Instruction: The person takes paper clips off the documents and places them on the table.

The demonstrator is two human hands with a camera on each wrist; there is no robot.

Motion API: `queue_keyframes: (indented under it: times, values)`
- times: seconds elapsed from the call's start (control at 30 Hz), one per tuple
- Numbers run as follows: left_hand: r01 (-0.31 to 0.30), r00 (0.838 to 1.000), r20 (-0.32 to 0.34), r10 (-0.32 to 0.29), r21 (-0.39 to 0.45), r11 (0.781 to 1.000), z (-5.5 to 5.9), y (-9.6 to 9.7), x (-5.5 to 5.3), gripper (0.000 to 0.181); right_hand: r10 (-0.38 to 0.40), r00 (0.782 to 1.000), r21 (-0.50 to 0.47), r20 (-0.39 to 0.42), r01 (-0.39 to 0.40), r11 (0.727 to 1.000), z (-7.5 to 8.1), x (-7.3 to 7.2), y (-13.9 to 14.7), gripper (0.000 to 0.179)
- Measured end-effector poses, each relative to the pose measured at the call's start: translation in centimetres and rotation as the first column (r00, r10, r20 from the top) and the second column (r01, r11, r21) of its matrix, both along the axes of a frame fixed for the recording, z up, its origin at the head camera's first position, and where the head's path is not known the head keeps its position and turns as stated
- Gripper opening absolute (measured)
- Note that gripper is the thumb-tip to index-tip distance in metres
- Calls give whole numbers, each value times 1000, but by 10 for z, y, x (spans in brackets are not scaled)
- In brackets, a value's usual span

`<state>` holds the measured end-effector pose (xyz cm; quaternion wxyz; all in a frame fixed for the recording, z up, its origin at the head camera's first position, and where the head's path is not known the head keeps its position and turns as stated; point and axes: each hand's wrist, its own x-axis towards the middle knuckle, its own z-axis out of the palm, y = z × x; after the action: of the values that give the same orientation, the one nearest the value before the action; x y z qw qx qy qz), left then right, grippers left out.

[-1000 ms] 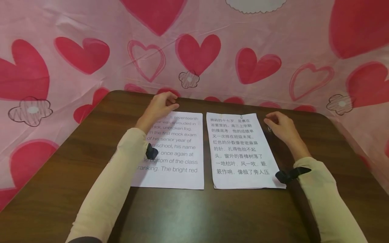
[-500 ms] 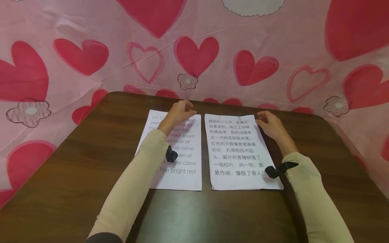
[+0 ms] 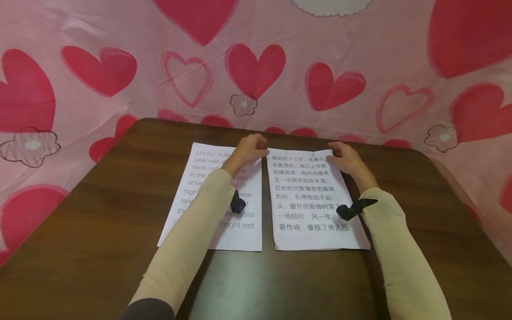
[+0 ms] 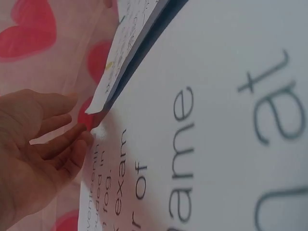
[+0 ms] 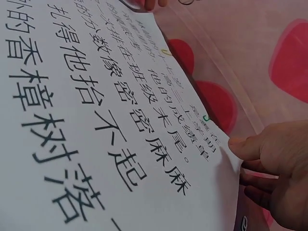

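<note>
Two printed white stacks lie side by side. The left one, the English sheet (image 3: 240, 240), is partly covered by my left forearm. Its neighbour is the Chinese sheet (image 3: 308, 240), with a yellow paper clip (image 5: 166, 52) and a green paper clip (image 5: 206, 118) on its top edge. My left hand (image 3: 251, 149) hovers by the gap between their top corners, fingers loosely bent, holding nothing; in the left wrist view the Chinese sheet's corner stands just beyond the fingertips. My right hand (image 3: 347, 159) pinches the Chinese sheet's top right corner, thumb on top, fingers behind the edge.
The papers rest on a dark brown wooden table (image 3: 100, 213) with rounded far corners. A pink heart-patterned cloth (image 3: 344, 40) hangs behind it. A small pale paper clip (image 5: 244, 224) lies beside the right hand. Each wrist wears a black camera strap (image 3: 352, 209).
My left hand has moved right across the English sheet's top to the gap. My right hand has moved left from beside the Chinese sheet onto its top right corner.
</note>
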<state>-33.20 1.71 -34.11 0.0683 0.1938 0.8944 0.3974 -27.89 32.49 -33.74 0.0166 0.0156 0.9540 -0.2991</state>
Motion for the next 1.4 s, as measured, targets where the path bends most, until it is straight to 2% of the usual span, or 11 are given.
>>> queue_keyframes:
  times: [0.17, 0.27, 0.43, 0.7, 1.03, 1.27, 1.4]
  values:
    - [31, 999, -37, -33, -61, 998, 1, 9, -2, 42, 38, 999, 33, 31, -39, 999, 0, -3, -5, 59]
    - [53, 997, -52, -58, -99, 994, 2, 15, -1, 44, 65, 998, 87, 21, -67, 994, -2, -5, -6, 57]
    - [72, 994, -79, -82, -120, 990, 3, 22, 2, 43, 56, 998, 123, 15, -58, 991, -4, -3, -6, 52]
    - [89, 989, -114, -92, -34, 995, 4, 21, 6, 35, 51, 998, 76, -26, -49, 996, -4, 7, -5, 44]
    - [141, 985, -110, -135, 56, 988, 1, 16, 13, 39, 34, 999, 58, -10, -33, 998, 1, 20, -8, 42]
    - [134, 987, -107, -123, 107, 985, 0, 16, 20, 38, 79, 997, 60, -12, -78, 995, 9, 24, -14, 47]
    - [132, 986, -115, -117, 130, 983, 0, 18, 22, 38, 121, 992, 57, -43, -119, 991, 10, 24, -17, 40]
